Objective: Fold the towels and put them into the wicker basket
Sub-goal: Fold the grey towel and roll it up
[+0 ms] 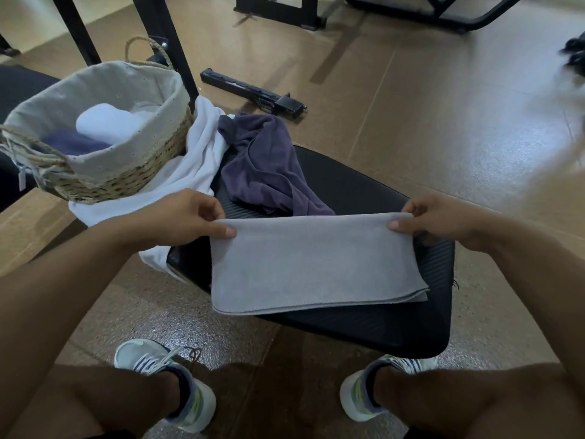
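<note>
black seat (pixel 395 318) | grey towel (pixel 304 264) folded | fingers (pixel 221 231) pinch far corners

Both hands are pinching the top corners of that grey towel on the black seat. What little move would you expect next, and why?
Probably bringing one end across to the other to halve it again. The grey towel is already doubled, held at its folded edge by the left hand and right hand, yet looks wider than the wicker basket, which already holds towels.

Grey towel (pixel 313 264) between 2 hands (pixel 186 217)
</note>
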`<state>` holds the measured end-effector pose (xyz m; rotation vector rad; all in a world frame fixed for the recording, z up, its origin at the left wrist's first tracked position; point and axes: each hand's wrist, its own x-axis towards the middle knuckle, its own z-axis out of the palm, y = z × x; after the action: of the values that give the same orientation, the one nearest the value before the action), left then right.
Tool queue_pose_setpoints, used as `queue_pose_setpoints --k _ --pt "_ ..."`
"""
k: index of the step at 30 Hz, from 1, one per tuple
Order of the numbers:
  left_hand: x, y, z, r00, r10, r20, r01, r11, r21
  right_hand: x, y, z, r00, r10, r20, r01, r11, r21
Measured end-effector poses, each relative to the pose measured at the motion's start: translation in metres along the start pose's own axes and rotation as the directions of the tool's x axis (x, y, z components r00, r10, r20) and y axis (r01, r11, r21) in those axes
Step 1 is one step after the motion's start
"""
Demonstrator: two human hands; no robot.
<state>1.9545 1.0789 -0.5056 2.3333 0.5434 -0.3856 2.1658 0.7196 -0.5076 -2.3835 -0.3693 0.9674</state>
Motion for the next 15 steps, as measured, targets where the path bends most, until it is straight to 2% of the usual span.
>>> queue_pose_setpoints --k 2,4,6,9,12,15 --pt "-0.001 0.004 0.001 1.000 -0.002 0.002 0.002 0.967 -0.256 -0.001 0.002 -0.002 0.999 0.016 0.035 -0.020 0.989 0.145" --pt "0.001 0.009 0.009 0.999 -0.016 -0.048 -0.006 0.908 -0.419 -0.002 0.004 -0.001 0.997 0.030 0.065 -0.045 0.968 0.246" --pt "0.005 0.012 0.020 0.992 -0.044 -0.121 -0.015 0.896 -0.445 -0.002 0.004 0.003 0.998 0.031 0.062 -0.047 0.955 0.292" --pt "0.009 0.010 0.028 0.973 -0.083 -0.215 -0.004 0.927 -0.375 -0.004 0.004 0.007 0.999 0.023 0.046 -0.037 0.943 0.330" --pt "0.007 0.016 0.026 0.971 -0.126 -0.202 0.041 0.925 -0.377 -0.009 0.004 0.006 0.993 0.011 0.121 -0.041 0.969 0.245" --pt "0.005 0.019 0.024 0.975 -0.160 -0.157 0.086 0.913 -0.399 -0.013 0.004 0.004 0.992 0.017 0.121 -0.040 0.981 0.191"
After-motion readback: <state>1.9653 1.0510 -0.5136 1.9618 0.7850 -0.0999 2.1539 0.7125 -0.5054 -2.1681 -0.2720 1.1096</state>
